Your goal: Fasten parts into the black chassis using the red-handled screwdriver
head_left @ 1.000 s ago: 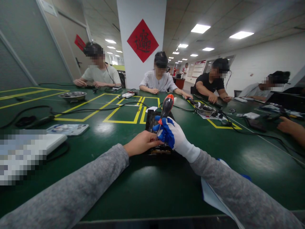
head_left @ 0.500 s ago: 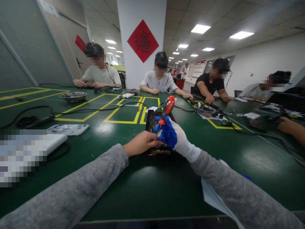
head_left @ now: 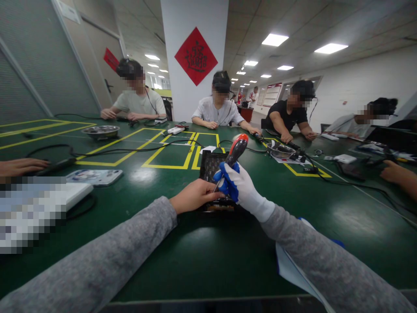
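A black rectangular case (head_left: 208,167) lies on the green table in front of me. My right hand (head_left: 237,184), in a white and blue glove, is closed round a screwdriver (head_left: 238,148) with a red and black handle. The tool leans to the right, its shaft pointing down toward the case. My bare left hand (head_left: 195,195) reaches in from the left, fingers pressed together at the shaft near the case's lower part. The screwdriver's tip and whatever the left fingertips pinch are hidden.
A phone (head_left: 94,176) and a blurred white object (head_left: 76,198) lie left. Farther off are a metal bowl (head_left: 100,131), a clear bowl (head_left: 280,150) and black cables (head_left: 137,150). A blue-edged cloth (head_left: 293,269) is under my right forearm. Several people sit around.
The screwdriver handle has tilted further right and slightly down, and my right fingers have shifted on it. At the far left, another person's hand has come into view.
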The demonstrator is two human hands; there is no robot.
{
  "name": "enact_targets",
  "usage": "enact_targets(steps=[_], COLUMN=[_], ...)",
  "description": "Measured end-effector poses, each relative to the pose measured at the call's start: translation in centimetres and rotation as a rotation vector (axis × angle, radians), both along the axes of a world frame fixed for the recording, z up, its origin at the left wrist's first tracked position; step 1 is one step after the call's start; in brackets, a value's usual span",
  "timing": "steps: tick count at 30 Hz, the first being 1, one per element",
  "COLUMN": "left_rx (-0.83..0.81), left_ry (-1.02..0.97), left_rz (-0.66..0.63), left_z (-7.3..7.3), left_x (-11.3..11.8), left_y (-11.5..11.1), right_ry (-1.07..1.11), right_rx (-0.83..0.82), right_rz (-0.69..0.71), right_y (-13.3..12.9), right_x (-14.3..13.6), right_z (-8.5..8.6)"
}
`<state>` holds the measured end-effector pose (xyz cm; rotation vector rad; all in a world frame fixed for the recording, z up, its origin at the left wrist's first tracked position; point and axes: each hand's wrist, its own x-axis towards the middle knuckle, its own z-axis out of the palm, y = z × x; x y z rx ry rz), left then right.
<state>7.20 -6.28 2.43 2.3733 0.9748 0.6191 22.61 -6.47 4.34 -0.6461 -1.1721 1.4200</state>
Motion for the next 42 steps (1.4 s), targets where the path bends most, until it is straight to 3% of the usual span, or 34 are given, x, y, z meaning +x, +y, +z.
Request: enact_targets(steps=[6, 17, 24, 36, 42], left_rx=[-0.034, -0.011, -0.024, 0.003, -0.035], left_ry=[-0.019, -0.005, -0.012, -0.010, -0.039], left_rz=[-0.005, 0.014, 0.026, 0.022, -0.001], left_z=[-0.19, -0.29, -0.39, -0.29, -0.16], left_x=[-0.03, -0.13, -0.08, -0.16, -0.12], left_y=[0.13, 0.14, 0.21, 0.12, 0.01], right_ry=[0.060, -0.013, 0.071, -0.067, 0.017], right_rx=[-0.058, 0.006, -0.027, 0.065, -0.019], right_rz=[0.181, -0.044, 0.123, -0.084, 0.094], right_y=[0.34, -0.53, -0.10, -0.50, -0.09], right_x=[0.62, -0.11, 0.53, -0.23, 0.19], right_z=[0.04, 0.53, 0.43, 0.33, 0.37])
